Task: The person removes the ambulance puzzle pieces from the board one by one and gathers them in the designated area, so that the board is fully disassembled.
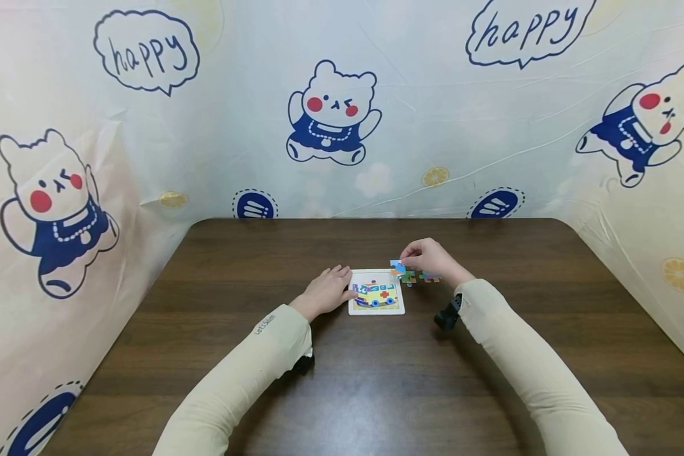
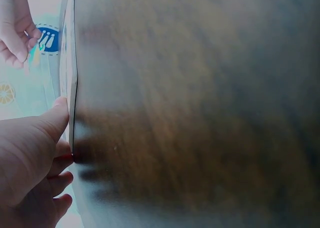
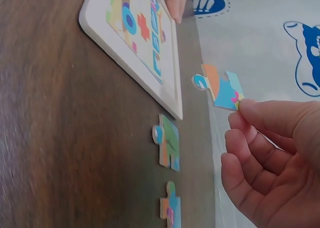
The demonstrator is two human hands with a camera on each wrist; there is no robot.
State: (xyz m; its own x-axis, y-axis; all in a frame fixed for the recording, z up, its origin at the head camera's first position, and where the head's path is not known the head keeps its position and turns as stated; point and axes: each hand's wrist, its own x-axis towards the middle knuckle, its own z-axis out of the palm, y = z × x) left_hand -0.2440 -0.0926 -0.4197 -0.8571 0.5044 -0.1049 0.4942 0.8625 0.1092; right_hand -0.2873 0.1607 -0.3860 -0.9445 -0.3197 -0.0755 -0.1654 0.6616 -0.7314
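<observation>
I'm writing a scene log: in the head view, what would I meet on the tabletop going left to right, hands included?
Left hand → white puzzle frame → puzzle piece held up by its edge → right hand. The loose pieces overlap this span, so I left them out.

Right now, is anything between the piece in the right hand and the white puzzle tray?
Nothing visible: the right hand holds the puzzle piece above the table, and the loose pieces lie lower, beside the tray.

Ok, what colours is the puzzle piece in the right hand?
The puzzle piece is mainly blue and orange, with some pink; clearest in the right wrist view.
</observation>
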